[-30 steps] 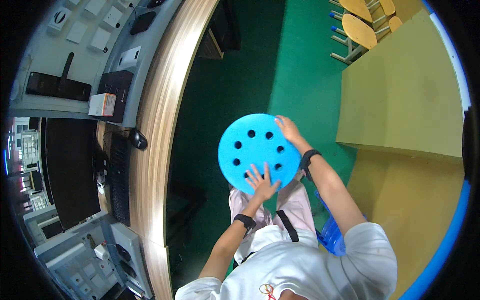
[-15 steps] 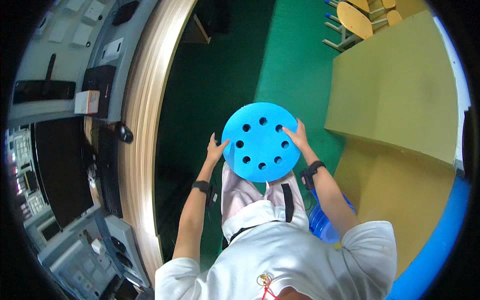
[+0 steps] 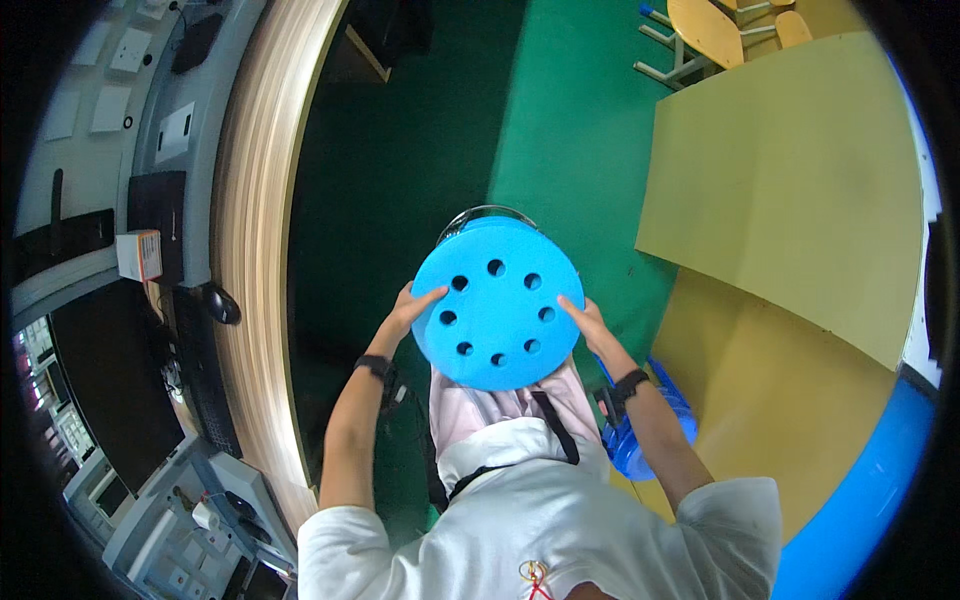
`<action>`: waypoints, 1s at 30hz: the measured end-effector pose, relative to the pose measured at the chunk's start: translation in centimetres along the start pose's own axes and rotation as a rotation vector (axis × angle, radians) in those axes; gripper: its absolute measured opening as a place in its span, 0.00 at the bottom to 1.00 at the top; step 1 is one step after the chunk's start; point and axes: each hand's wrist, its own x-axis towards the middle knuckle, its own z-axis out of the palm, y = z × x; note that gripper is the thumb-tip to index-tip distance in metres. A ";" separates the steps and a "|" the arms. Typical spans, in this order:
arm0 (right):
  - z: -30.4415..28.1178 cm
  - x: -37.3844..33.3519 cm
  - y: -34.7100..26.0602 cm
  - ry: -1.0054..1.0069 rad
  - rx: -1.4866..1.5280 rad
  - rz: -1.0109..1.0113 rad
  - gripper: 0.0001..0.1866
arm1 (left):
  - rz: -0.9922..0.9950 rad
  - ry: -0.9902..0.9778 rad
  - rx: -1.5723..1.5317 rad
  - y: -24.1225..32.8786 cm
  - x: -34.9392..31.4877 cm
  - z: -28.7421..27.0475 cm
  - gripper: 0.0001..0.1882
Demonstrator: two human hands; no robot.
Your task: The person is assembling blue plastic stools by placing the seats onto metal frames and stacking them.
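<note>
Between my hands is a blue round stool (image 3: 497,320), its disc-like seat pierced by a ring of several round holes. A dark, shiny curved frame shows just past its far edge. My left hand (image 3: 412,308) grips the left rim, thumb lying on top near a hole. On the right rim, my right hand (image 3: 588,322) has its thumb on top as well; the other fingers of both hands are mostly hidden below the edge. The near edge of the seat is over my pale trousers (image 3: 480,408). A black band with a small device is on each wrist.
To the left runs a wood-grain desk edge (image 3: 245,230) with a black mouse (image 3: 220,302), keyboard (image 3: 212,370) and monitor (image 3: 115,380). A yellowish panel-like furniture piece (image 3: 780,180) stands at right, near wooden-seated chairs (image 3: 706,30). A blue translucent plastic container (image 3: 640,450) sits by my right forearm.
The stool and both hands have shifted left and nearer to me. Its far edge now tilts to reveal the dark frame. My left thumb lies farther onto the seat.
</note>
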 end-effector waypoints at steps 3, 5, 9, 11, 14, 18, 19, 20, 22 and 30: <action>0.2 -4.0 -3.1 -0.026 0.020 0.025 0.39 | 0.004 -0.041 0.081 2.3 -3.7 -1.1 0.51; -0.2 -7.8 -7.4 -0.104 0.079 -0.029 0.38 | 0.061 -0.110 0.173 6.6 -7.5 -1.0 0.46; -1.2 -13.8 -12.4 -0.141 0.225 -0.129 0.35 | 0.107 -0.150 0.200 13.2 -14.2 0.0 0.45; -1.2 -16.0 -14.2 -0.056 0.260 -0.143 0.34 | 0.166 -0.152 0.263 16.0 -17.7 -0.1 0.43; -1.4 -20.0 -18.5 -0.101 0.314 -0.205 0.31 | 0.321 -0.103 0.304 18.8 -22.4 -0.3 0.40; -3.0 -24.4 -23.2 -0.042 0.301 -0.359 0.29 | 0.466 -0.073 0.328 22.3 -29.1 0.6 0.38; -3.0 -26.2 -25.0 -0.041 0.311 -0.399 0.28 | 0.518 -0.080 0.340 23.3 -30.8 1.1 0.37; -3.1 -27.5 -26.2 -0.037 0.298 -0.437 0.27 | 0.535 -0.093 0.279 24.1 -32.5 1.3 0.37; -3.3 -29.4 -28.5 -0.050 0.283 -0.498 0.27 | 0.542 -0.061 0.280 25.8 -35.8 1.4 0.41; -2.9 -31.4 -38.3 -0.116 0.030 -0.822 0.29 | 0.824 0.056 0.280 30.5 -37.4 0.0 0.44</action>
